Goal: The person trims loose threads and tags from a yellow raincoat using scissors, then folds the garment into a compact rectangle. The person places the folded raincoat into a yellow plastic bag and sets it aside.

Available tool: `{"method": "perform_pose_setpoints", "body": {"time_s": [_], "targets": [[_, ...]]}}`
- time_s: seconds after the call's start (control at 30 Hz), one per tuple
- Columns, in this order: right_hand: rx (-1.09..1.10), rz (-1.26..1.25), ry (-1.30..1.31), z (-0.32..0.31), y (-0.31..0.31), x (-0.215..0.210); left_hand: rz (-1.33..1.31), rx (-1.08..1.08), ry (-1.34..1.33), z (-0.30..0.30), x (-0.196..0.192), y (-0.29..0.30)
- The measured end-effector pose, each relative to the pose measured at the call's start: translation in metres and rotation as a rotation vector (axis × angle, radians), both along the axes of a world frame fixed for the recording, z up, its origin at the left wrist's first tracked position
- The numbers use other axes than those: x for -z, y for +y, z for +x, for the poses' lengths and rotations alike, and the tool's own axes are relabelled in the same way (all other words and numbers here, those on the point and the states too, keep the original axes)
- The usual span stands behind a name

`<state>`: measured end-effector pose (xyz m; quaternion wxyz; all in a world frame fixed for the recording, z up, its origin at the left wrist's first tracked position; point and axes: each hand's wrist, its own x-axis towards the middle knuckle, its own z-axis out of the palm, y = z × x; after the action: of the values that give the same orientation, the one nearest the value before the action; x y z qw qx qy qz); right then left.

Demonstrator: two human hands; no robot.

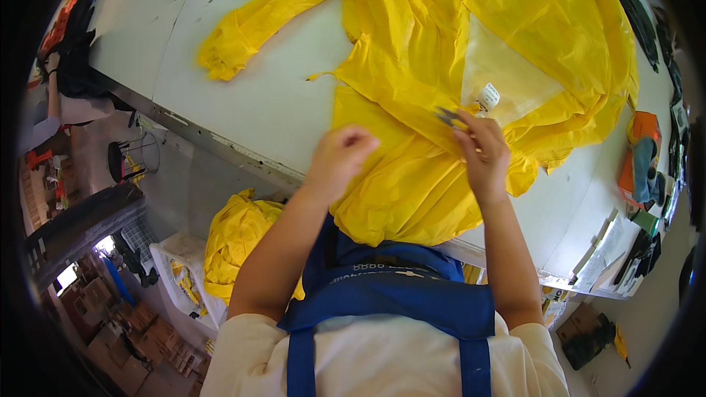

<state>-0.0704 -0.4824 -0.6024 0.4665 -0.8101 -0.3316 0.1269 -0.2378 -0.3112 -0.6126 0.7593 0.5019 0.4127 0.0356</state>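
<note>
A yellow raincoat-like garment [412,51] lies spread over the pale worktable [176,37], with one sleeve [272,15] stretched out to the left. Its near part hangs over the table edge against my blue apron. In my right hand [485,151] is a pair of small thread snips [446,116], blades pointing left above the cloth. My left hand [342,158] hovers by the garment's left edge, fingers curled together and slightly blurred; whether a thread or anything else is in them I cannot make out. A white label [487,95] shows beside a whitish inner panel [504,66].
At lower left, a bundle of yellow garments [239,239] rests by a white bin [187,272]. Orange and blue-grey cloth items [643,158] and a green thread cone [645,222] sit at the table's right. Papers [599,250] lie nearby. Another person's arm [53,88] shows at far left.
</note>
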Motion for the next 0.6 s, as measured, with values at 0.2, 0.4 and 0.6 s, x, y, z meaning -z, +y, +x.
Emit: {"method": "perform_pose_setpoints", "body": {"time_s": [0.2, 0.4, 0.6], "targets": [[0.562, 0.009, -0.148, 0.019, -0.130, 0.026, 1.348, 0.102, 0.557, -0.163, 0.014, 0.085], [0.963, -0.760, -0.145, 0.021, -0.233, 0.049, -0.137, 0.181, 0.411, -0.181, 0.043, -0.024], [0.356, -0.350, -0.239, -0.036, -0.164, 0.020, -0.284, 0.351, 0.152, -0.156, 0.047, -0.044]]}}
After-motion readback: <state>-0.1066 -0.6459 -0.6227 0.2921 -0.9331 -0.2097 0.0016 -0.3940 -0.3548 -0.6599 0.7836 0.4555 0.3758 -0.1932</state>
